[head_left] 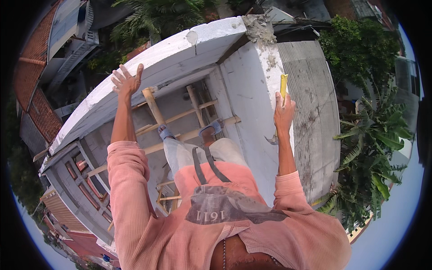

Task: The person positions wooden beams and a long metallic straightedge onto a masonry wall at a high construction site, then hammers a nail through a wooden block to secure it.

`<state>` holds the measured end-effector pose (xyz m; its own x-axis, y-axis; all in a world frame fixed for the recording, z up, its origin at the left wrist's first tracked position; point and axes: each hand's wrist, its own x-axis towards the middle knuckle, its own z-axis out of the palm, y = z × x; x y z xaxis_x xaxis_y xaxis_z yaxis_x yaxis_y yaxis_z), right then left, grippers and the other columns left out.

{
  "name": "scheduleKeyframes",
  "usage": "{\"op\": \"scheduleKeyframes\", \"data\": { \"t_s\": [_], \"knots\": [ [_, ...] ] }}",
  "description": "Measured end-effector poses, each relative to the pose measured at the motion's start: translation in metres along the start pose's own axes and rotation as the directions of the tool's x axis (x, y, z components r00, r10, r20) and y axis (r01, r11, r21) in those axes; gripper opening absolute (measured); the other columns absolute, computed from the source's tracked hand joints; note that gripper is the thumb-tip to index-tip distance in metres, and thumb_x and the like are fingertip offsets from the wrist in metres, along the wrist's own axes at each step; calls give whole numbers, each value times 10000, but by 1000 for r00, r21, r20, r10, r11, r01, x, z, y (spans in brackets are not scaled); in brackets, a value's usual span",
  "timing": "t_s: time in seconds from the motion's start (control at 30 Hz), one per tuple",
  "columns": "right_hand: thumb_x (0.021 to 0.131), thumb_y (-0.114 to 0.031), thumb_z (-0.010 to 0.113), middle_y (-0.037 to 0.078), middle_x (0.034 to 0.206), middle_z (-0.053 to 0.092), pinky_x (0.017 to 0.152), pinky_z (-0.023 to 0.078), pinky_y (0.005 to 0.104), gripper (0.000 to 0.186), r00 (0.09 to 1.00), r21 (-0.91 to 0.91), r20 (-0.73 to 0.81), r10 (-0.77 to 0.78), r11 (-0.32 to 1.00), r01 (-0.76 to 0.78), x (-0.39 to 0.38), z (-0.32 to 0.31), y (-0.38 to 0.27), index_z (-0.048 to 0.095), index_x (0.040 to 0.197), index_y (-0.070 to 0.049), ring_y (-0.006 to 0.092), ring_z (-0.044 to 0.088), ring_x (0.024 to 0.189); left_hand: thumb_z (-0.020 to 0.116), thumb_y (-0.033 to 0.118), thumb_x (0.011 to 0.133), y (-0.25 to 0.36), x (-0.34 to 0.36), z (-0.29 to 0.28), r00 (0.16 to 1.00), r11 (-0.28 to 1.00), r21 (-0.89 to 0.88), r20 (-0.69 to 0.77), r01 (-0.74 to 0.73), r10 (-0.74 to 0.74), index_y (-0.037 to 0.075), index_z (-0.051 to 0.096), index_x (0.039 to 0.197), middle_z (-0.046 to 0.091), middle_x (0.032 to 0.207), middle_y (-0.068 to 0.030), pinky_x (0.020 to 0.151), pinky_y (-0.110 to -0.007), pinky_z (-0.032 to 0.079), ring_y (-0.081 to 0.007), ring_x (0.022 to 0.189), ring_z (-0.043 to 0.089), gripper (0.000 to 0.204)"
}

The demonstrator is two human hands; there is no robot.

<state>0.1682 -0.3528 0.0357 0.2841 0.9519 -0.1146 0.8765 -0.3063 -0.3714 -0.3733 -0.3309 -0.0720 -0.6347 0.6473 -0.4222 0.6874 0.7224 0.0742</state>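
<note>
My left hand rests with its fingers spread on the top of a white block wall, at the far left. My right hand is closed round the yellow handle of a claw hammer above the top of the right-hand wall. The handle's end points away from me. The hammer's curved metal claw shows below the hand, toward me; the rest of its head is hidden. Rough grey mortar sits on the far corner where the two walls meet.
My sandalled feet stand on wooden poles high inside the walls, with gaps between the poles. A corrugated grey roof adjoins the right wall. Banana plants grow beyond it. Window frames show at lower left.
</note>
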Motion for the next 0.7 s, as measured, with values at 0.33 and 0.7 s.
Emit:
{"op": "scheduleKeyframes", "data": {
  "t_s": [0.33, 0.7],
  "knots": [
    [970, -492, 561, 115, 711, 610, 544, 525, 369, 516, 874, 670, 406, -266, 737, -86, -23, 48, -196, 507, 1101, 4, 206, 664, 559, 262, 954, 744, 3, 6, -2, 999, 998, -28, 7, -49, 49, 145, 9, 1595, -54, 1624, -266, 1121, -709, 42, -527, 1472, -40, 1201],
    [971, -395, 579, 185, 829, 650, 604, 564, 380, 504, 801, 795, 487, -350, 556, -240, -69, 113, -296, 463, 1144, 64, 258, 706, 664, 590, 419, 885, -4, -131, -46, 672, 637, -686, 288, -353, 682, 74, 277, 1547, 496, 1436, -234, 1078, -399, 383, -350, 1300, 512, 809]
  ]
}}
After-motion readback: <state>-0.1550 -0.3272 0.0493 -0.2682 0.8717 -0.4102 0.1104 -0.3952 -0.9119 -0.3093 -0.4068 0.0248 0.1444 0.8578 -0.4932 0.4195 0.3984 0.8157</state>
